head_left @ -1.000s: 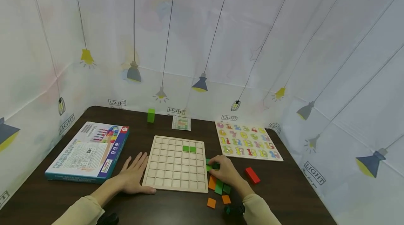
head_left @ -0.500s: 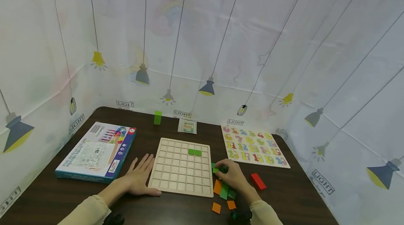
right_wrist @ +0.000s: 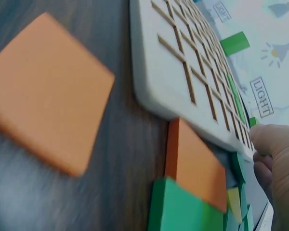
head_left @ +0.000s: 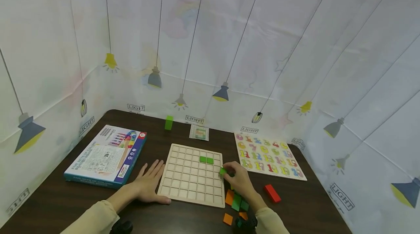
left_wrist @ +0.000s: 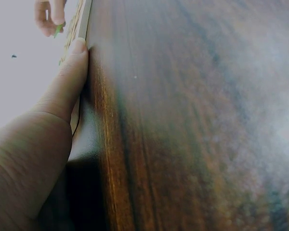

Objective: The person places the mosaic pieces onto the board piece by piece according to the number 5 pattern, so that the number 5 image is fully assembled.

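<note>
A wooden grid board (head_left: 183, 184) lies mid-table, with two green square tiles (head_left: 206, 160) set side by side in its upper right cells. My left hand (head_left: 147, 184) lies flat at the board's left side, fingers straight, the thumb (left_wrist: 77, 50) touching its near corner. At the right edge my right hand (head_left: 240, 180) pinches a light green square tile (head_left: 222, 171) between thumb and fingertips, close to the board. Beneath that hand are loose green tiles (head_left: 236, 202) and orange tiles (head_left: 228, 219); part of the pile is hidden by the hand.
A boxed toy (head_left: 105, 157) sits at the left. Behind the board are a green block (head_left: 168, 122) and a small pattern card (head_left: 199, 132). A number puzzle board (head_left: 269, 155) lies back right, with a red block (head_left: 272, 193) nearer me.
My right hand has taken the light green tile from the pile and brought it up to the board's right edge. The left hand stays put; the head view has shifted slightly.
</note>
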`<state>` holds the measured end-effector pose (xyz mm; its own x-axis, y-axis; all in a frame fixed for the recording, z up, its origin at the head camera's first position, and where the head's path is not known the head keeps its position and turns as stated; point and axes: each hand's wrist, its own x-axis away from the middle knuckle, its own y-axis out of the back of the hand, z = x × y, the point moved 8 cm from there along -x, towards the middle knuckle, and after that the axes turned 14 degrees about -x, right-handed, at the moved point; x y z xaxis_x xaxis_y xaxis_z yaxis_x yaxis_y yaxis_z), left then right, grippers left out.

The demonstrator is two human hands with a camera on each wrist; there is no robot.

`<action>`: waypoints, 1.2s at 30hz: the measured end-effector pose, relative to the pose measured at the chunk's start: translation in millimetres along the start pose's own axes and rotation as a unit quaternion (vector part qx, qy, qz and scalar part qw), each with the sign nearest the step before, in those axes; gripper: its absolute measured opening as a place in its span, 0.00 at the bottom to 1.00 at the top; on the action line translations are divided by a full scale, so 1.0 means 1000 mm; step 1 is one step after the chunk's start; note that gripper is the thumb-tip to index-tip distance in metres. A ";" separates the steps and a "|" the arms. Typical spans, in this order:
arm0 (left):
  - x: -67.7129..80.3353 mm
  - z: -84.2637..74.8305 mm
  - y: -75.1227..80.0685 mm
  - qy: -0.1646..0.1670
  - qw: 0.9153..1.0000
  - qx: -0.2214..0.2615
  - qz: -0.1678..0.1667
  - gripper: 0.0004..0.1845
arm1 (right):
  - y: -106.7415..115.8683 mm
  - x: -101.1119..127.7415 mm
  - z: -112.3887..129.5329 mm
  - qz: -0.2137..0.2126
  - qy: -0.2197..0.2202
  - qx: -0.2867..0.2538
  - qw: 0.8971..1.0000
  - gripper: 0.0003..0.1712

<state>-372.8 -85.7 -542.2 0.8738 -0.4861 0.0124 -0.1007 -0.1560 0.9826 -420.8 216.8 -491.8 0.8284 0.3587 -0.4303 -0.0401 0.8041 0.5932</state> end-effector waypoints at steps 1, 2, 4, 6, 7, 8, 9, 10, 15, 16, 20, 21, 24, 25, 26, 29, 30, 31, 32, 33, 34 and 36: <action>0.000 -0.001 0.001 -0.003 1.000 0.005 -0.001 0.69 | -0.001 -0.001 0.000 -0.001 -0.001 -0.001 1.000 0.17; 0.001 -0.002 0.001 -0.005 1.000 0.007 -0.001 0.69 | -0.002 -0.003 0.000 -0.003 -0.001 -0.003 1.000 0.17; 0.000 -0.002 0.001 -0.003 1.000 0.007 -0.001 0.69 | -0.005 -0.007 0.001 -0.004 0.000 -0.007 1.000 0.17; -0.001 0.000 -0.001 0.003 1.000 -0.007 -0.001 0.69 | -0.008 -0.010 0.003 -0.004 0.003 -0.009 1.000 0.17; -0.002 0.001 -0.002 0.005 1.000 -0.016 0.000 0.69 | -0.010 -0.013 0.004 -0.005 0.005 -0.009 1.000 0.17; -0.003 0.002 -0.002 0.009 1.000 -0.022 0.002 0.70 | -0.012 -0.015 0.005 -0.006 0.007 -0.009 1.000 0.17; -0.003 0.002 -0.001 0.010 1.000 -0.025 0.002 0.70 | -0.014 -0.017 0.007 -0.006 0.012 -0.008 1.000 0.17; -0.003 0.002 -0.001 0.010 1.000 -0.024 0.000 0.69 | -0.016 -0.019 0.008 -0.007 0.013 -0.010 1.000 0.16; -0.001 0.000 0.004 -0.003 1.000 -0.001 -0.004 0.69 | -0.028 -0.030 0.013 -0.002 0.016 -0.025 1.000 0.16; -0.001 0.000 0.004 -0.005 1.000 0.000 -0.004 0.69 | -0.030 -0.033 0.012 -0.001 0.011 -0.030 0.999 0.17; -0.003 0.002 -0.001 0.001 1.000 -0.012 -0.004 0.69 | -0.042 -0.041 0.011 0.013 -0.001 -0.041 0.999 0.16; -0.003 0.003 -0.004 0.003 1.000 -0.019 -0.006 0.69 | -0.045 -0.042 0.010 0.015 -0.003 -0.041 0.999 0.15; -0.002 0.002 -0.001 0.008 1.000 -0.024 -0.001 0.69 | -0.052 -0.048 0.009 0.019 -0.011 -0.035 0.999 0.15; -0.001 0.002 -0.001 0.008 1.000 -0.025 0.000 0.69 | -0.054 -0.050 0.010 0.019 -0.011 -0.034 0.999 0.15; -0.001 0.002 -0.002 0.009 1.000 -0.028 0.002 0.69 | -0.056 -0.051 0.011 0.019 -0.010 -0.031 0.999 0.15; -0.002 0.003 -0.004 0.011 0.999 -0.038 0.010 0.69 | -0.061 -0.056 0.014 0.018 -0.003 -0.024 1.000 0.15; -0.003 0.005 -0.008 0.010 0.999 -0.039 0.006 0.69 | -0.063 -0.057 0.015 0.018 -0.003 -0.021 1.000 0.15; -0.005 0.007 -0.012 0.011 0.999 -0.043 0.003 0.70 | -0.064 -0.059 0.015 0.019 -0.002 -0.020 1.000 0.15; -0.006 0.008 -0.013 0.011 0.999 -0.047 0.001 0.70 | -0.065 -0.060 0.014 0.019 -0.002 -0.019 1.000 0.15; -0.006 0.009 -0.013 0.010 0.999 -0.047 -0.002 0.70 | -0.067 -0.062 0.014 0.019 -0.002 -0.019 1.000 0.15; -0.007 0.009 -0.013 0.009 0.999 -0.046 -0.005 0.70 | -0.069 -0.064 0.014 0.020 0.000 -0.017 1.000 0.15; -0.007 0.009 -0.013 0.006 0.999 -0.043 -0.011 0.69 | -0.072 -0.067 0.014 0.021 0.002 -0.019 1.000 0.15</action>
<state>-381.7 -87.7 -556.7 0.8810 -0.4731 -0.0068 -0.0418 -0.0922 0.9949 -465.5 128.2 -495.6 0.8238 0.3938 -0.4079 -0.0964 0.8062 0.5837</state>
